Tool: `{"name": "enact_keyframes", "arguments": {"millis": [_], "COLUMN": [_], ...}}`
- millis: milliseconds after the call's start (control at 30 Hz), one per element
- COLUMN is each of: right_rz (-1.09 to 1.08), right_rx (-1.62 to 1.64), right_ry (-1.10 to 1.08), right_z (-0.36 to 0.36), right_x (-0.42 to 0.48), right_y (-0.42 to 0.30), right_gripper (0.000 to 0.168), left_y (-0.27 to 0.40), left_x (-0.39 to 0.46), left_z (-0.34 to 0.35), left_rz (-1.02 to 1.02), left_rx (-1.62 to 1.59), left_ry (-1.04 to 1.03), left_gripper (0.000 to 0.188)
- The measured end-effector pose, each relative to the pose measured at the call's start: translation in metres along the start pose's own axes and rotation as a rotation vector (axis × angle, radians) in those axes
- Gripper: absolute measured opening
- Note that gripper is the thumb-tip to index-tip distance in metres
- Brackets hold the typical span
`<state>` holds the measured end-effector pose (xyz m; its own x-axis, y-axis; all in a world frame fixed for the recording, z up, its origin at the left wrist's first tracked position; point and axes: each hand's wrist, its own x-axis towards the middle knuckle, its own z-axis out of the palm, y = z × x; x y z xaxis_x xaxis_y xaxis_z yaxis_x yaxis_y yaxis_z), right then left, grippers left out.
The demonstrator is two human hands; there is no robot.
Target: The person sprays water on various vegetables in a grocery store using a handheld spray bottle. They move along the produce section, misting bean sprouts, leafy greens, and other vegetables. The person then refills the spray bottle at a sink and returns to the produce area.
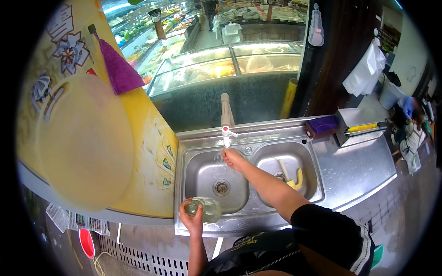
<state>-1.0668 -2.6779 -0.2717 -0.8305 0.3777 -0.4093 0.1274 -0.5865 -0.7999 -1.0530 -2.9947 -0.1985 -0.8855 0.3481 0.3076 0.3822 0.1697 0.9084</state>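
Observation:
My left hand (192, 216) grips a clear glass jar (209, 209) by its neck, over the front edge of the left basin. The jar lies tilted with its mouth toward my hand. Directly under the spout of the white-handled tap (226, 135) is my right hand (232, 159), its fingers curled in. Whatever may be inside those fingers is hidden. Below it the left basin (203, 172) of the steel double sink has a round drain (221, 187). My right forearm crosses over the right basin (307, 155), where a pale yellow handled object (296, 179) lies by the drain.
Right of the basins, a folded purple cloth (323, 125) and a metal box (359, 126) sit on the steel drainboard (355, 165). A large round translucent board (84, 145) and a purple cloth (119, 70) hang at left. A glass window backs the sink. Another person (411, 127) is at far right.

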Motion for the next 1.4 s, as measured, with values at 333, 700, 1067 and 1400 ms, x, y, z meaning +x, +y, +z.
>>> {"name": "enact_keyframes", "arguments": {"millis": [333, 700, 1067, 1400], "right_rz": [-0.239, -0.038, -1.568, -1.556], "right_rx": [-0.367, -0.626, -1.941, -2.156], "right_ry": [0.028, -0.065, -0.578, -0.624], "right_z": [-0.01, -0.023, -0.021, 0.024], "right_x": [-0.001, 0.002, -0.095, -0.032], "right_y": [-0.012, -0.035, -0.214, -0.2], "right_gripper": [0.025, 0.055, 0.047, 0.024], "left_y": [0.008, 0.018, 0.008, -0.015], "left_x": [-0.042, -0.09, -0.094, -0.102], "left_z": [0.02, 0.034, 0.028, 0.018], "left_rz": [-0.001, -0.096, -0.024, -0.016], "left_rx": [0.094, 0.225, 0.229, 0.096], "left_ry": [0.137, 0.277, 0.167, 0.156], "left_gripper": [0.035, 0.039, 0.041, 0.043]}}
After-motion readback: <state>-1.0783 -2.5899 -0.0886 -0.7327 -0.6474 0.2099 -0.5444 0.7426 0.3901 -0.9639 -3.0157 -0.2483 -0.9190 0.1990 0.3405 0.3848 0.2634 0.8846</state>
